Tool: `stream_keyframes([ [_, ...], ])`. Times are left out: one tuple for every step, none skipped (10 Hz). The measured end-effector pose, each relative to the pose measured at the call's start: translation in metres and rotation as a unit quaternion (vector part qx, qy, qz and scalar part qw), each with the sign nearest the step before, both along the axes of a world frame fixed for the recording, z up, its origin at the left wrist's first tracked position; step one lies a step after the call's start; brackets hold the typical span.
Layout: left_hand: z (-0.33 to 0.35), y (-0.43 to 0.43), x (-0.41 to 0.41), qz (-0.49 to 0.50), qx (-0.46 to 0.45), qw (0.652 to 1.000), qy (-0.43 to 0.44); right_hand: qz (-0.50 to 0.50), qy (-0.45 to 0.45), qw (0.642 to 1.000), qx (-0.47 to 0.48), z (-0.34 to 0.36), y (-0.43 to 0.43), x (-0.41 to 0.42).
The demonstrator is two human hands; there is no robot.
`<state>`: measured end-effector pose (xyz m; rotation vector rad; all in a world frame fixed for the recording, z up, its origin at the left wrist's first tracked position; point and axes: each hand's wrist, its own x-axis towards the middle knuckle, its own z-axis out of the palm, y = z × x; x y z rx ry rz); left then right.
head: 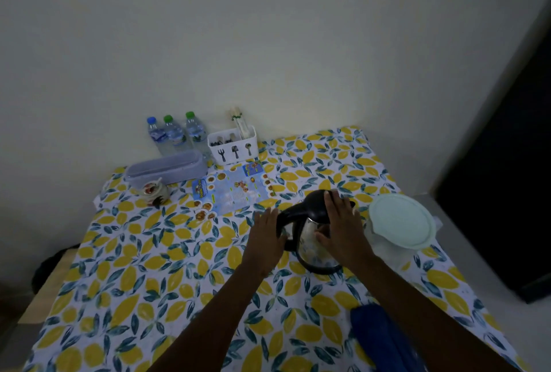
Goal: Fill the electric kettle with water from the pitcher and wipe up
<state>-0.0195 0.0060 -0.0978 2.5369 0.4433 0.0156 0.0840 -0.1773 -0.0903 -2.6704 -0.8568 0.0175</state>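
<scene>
A steel electric kettle [313, 248] with a black lid and handle stands on the lemon-print tablecloth [155, 276], right of centre. My right hand [343, 230] lies over its lid and body, fingers spread, thumb on the steel side. My left hand [265, 242] is flat and open beside the kettle's black handle, touching or nearly touching it. A clear pitcher [401, 224] with a pale green lid stands just right of the kettle. A blue cloth [384, 339] lies near the front edge, partly under my right forearm.
At the back by the wall stand three water bottles [174, 133], a white cutlery holder [234, 145], a lilac oblong box [167, 167], a small ceramic jar [153, 189] and a printed menu sheet [231, 189]. The table's right edge runs close to the pitcher.
</scene>
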Motion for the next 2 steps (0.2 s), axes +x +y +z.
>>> stream_keyframes([
  [0.032, 0.017, -0.006, 0.007, 0.076, 0.997, -0.010, -0.005, -0.033, 0.999, -0.028, 0.014, 0.013, 0.000],
  [0.061, 0.034, -0.005, -0.002, 0.117, 0.993, -0.018, 0.019, -0.051, 0.998, -0.030, 0.031, 0.025, 0.005],
])
